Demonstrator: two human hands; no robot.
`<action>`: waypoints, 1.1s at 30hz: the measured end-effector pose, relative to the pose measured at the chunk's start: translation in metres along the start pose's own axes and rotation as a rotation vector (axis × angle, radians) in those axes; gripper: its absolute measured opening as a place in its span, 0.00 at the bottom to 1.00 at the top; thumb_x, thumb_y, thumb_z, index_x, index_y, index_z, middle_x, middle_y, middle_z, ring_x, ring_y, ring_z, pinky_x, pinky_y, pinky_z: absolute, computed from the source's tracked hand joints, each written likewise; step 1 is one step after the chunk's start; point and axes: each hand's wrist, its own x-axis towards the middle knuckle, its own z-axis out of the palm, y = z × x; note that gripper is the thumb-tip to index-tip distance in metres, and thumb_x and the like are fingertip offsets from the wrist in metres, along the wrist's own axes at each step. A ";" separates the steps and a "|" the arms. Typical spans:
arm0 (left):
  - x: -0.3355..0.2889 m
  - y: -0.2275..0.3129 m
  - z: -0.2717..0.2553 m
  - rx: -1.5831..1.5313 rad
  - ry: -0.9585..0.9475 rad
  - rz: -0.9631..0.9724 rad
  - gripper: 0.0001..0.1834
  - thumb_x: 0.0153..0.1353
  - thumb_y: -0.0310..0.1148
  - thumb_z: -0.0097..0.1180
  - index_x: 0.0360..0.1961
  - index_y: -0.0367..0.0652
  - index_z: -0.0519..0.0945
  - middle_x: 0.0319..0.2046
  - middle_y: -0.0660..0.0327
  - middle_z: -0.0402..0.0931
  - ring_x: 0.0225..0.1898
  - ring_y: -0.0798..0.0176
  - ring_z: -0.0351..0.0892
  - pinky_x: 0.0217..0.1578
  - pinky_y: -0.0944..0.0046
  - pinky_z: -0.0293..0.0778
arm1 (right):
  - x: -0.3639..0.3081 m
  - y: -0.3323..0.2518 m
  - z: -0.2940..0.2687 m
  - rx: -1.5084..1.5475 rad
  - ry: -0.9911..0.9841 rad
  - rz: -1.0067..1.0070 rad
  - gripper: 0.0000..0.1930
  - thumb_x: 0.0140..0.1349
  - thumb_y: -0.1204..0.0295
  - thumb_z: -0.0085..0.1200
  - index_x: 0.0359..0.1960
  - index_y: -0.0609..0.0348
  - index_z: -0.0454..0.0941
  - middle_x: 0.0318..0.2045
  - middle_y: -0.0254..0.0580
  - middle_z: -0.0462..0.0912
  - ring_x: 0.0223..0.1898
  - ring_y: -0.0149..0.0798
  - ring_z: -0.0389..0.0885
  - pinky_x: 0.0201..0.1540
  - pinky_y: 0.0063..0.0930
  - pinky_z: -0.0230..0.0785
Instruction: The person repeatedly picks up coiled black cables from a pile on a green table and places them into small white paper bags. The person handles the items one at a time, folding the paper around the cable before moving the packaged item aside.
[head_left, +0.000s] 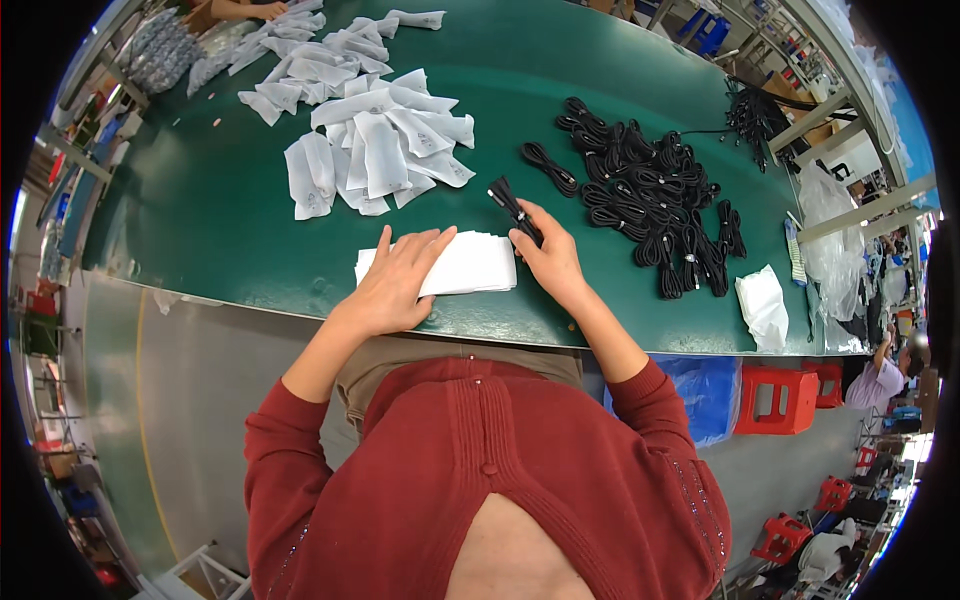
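Note:
My left hand [402, 275] lies with fingers stretched out on a stack of white paper-like sleeves [475, 265] at the table's near edge. Just right of the stack, my right hand [545, 250] is closed round a coiled black cable [515, 208], whose connector end points up and to the left. To the right of that hand spreads a heap of coiled black cables [640, 175], with a single cable bundle [549, 168] lying apart on its left side. Beyond my left hand is a pile of filled whitish sleeves [380, 145].
The green table [230, 220] curves round in front of me. A crumpled white bag [763, 308] lies near its right edge, and more black cables [750, 115] sit at the far right. Another person's hand [265, 10] is at the far left. Red stools [776, 400] stand below, right.

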 end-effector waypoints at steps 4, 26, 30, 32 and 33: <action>0.001 -0.002 0.004 -0.074 0.079 0.041 0.49 0.48 0.29 0.64 0.73 0.44 0.57 0.64 0.46 0.65 0.65 0.42 0.64 0.68 0.34 0.52 | -0.010 -0.007 0.005 -0.113 0.039 -0.087 0.23 0.62 0.75 0.57 0.60 0.61 0.73 0.39 0.46 0.78 0.40 0.41 0.80 0.46 0.31 0.72; 0.013 0.019 0.019 -0.249 0.297 0.133 0.18 0.51 0.29 0.69 0.44 0.40 0.81 0.45 0.55 0.75 0.49 0.49 0.74 0.47 0.54 0.73 | -0.027 -0.023 0.004 -0.048 0.032 -0.110 0.20 0.63 0.77 0.55 0.58 0.61 0.75 0.37 0.48 0.75 0.37 0.47 0.76 0.41 0.35 0.69; 0.025 0.015 0.040 -0.226 0.367 0.112 0.10 0.52 0.26 0.67 0.35 0.39 0.80 0.35 0.57 0.74 0.39 0.52 0.76 0.40 0.58 0.74 | -0.036 -0.028 0.003 -0.057 0.027 -0.165 0.20 0.62 0.77 0.56 0.57 0.62 0.75 0.36 0.49 0.75 0.37 0.48 0.77 0.40 0.35 0.70; 0.028 0.014 0.045 -0.221 0.387 0.071 0.08 0.53 0.25 0.66 0.33 0.38 0.79 0.32 0.58 0.74 0.36 0.53 0.77 0.37 0.59 0.74 | -0.042 -0.032 0.001 -0.076 0.024 -0.174 0.19 0.62 0.76 0.57 0.56 0.63 0.76 0.35 0.49 0.76 0.35 0.49 0.77 0.39 0.35 0.71; 0.029 0.016 0.045 -0.234 0.395 0.056 0.07 0.53 0.25 0.65 0.32 0.38 0.79 0.31 0.58 0.74 0.34 0.54 0.77 0.36 0.59 0.74 | -0.044 -0.032 0.000 -0.094 0.032 -0.191 0.19 0.62 0.76 0.57 0.56 0.62 0.76 0.35 0.49 0.76 0.35 0.48 0.77 0.38 0.35 0.71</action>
